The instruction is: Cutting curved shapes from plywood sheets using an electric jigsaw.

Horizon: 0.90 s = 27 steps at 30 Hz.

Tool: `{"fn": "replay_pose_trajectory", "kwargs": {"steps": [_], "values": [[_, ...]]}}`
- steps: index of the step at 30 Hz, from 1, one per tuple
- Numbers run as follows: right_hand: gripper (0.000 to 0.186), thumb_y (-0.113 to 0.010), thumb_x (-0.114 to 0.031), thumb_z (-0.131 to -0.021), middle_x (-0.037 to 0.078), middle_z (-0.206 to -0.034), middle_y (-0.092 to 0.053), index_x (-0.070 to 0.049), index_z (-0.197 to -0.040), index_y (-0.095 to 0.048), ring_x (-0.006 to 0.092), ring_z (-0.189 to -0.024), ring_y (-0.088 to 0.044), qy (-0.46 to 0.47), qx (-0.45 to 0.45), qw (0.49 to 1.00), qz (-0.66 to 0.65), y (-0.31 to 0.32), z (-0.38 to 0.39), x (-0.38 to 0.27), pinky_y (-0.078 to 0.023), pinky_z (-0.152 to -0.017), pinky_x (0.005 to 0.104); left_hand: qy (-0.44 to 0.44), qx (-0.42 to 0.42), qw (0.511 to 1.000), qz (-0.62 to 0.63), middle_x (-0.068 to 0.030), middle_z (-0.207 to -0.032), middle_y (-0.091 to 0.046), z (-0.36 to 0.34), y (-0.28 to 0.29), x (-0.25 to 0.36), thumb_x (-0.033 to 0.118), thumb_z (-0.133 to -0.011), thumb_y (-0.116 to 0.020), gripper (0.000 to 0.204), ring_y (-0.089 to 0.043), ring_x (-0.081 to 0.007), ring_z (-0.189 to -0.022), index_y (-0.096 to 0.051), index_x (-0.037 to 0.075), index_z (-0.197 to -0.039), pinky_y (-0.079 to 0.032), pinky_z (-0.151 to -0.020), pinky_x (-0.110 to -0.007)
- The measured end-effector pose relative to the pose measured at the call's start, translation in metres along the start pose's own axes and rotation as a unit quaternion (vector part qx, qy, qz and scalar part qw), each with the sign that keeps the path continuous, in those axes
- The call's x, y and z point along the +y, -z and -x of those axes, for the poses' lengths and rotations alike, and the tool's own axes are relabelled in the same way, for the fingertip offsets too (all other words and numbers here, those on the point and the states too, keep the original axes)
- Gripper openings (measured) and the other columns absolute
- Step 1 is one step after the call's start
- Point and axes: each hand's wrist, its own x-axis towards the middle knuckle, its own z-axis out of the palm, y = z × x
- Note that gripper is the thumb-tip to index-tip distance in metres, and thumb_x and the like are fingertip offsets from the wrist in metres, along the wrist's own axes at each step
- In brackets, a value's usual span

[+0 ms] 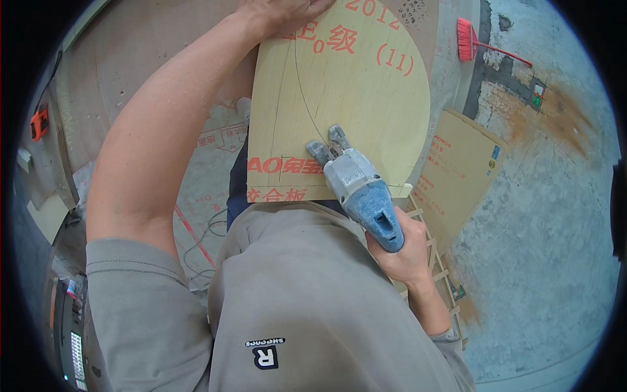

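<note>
My right hand [406,251] is wrapped around the blue rear grip of a jigsaw [356,183] with a grey metal front. The jigsaw's forked shoe rests on a pale plywood board [366,98] marked with red print. One side of that board is rounded, and its near edge lies against my shirt. A thin curved pencil line runs from the far part of the board down to the shoe. My left hand [284,14] lies on the board's far left part, with most of its fingers cut off by the picture's upper edge. The saw blade cannot be made out.
A second board [457,176] lies on the concrete floor to the right, beside a slatted wooden frame [439,271]. Farther off is a red broom [466,40]. An orange tape measure [40,123] sits at the far left. A cable [204,242] trails across the floor at left.
</note>
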Motion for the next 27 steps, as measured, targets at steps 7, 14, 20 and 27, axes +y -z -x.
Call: {"fn": "replay_pose_trajectory", "kwargs": {"steps": [7, 14, 20, 27], "values": [[0.018, -0.074, -0.003, -0.076, 0.012, -0.075, -0.067, 0.0, -0.091, -0.065, 0.025, -0.065, -0.065, -0.013, -0.004, 1.0, -0.016, 0.001, 0.001, -0.007, -0.051, -0.067, 0.033, -0.005, -0.001, 1.0, -0.007, -0.0176, -0.16, -0.042, 0.0, 0.005, 0.002, 0.04, -0.099, -0.053, 0.049, -0.028, -0.0337, -0.155, -0.06, 0.017, -0.142, -0.008, -0.123, -0.068], [0.019, -0.075, -0.007, -0.074, 0.018, -0.073, -0.065, -0.003, -0.087, -0.062, 0.0394, -0.067, -0.067, -0.006, -0.002, 1.0, -0.016, 0.001, -0.001, -0.008, -0.053, -0.063, 0.0405, -0.01, 0.016, 1.0, -0.007, -0.018, -0.159, -0.043, 0.002, 0.004, 0.003, 0.039, -0.099, -0.053, 0.049, -0.029, -0.0343, -0.154, -0.061, 0.017, -0.141, -0.01, -0.122, -0.068], [0.018, -0.074, -0.006, -0.074, 0.018, -0.073, -0.064, -0.003, -0.086, -0.061, 0.0392, -0.067, -0.066, -0.009, 0.0, 1.0, -0.021, 0.002, -0.001, -0.014, -0.052, -0.063, 0.0401, -0.009, 0.024, 1.0, -0.002, -0.018, -0.159, -0.044, 0.003, 0.004, 0.003, 0.039, -0.098, -0.054, 0.048, -0.03, -0.0345, -0.154, -0.062, 0.016, -0.14, -0.01, -0.122, -0.068], [0.019, -0.075, -0.006, -0.074, 0.017, -0.073, -0.065, -0.003, -0.087, -0.061, 0.0387, -0.067, -0.067, 0.0, 0.002, 1.0, -0.023, 0.001, -0.001, -0.014, -0.052, -0.063, 0.0395, -0.013, 0.025, 1.0, 0.001, -0.0186, -0.158, -0.044, 0.004, 0.005, 0.004, 0.039, -0.098, -0.055, 0.047, -0.03, -0.0348, -0.154, -0.062, 0.016, -0.139, -0.01, -0.122, -0.068]]}}
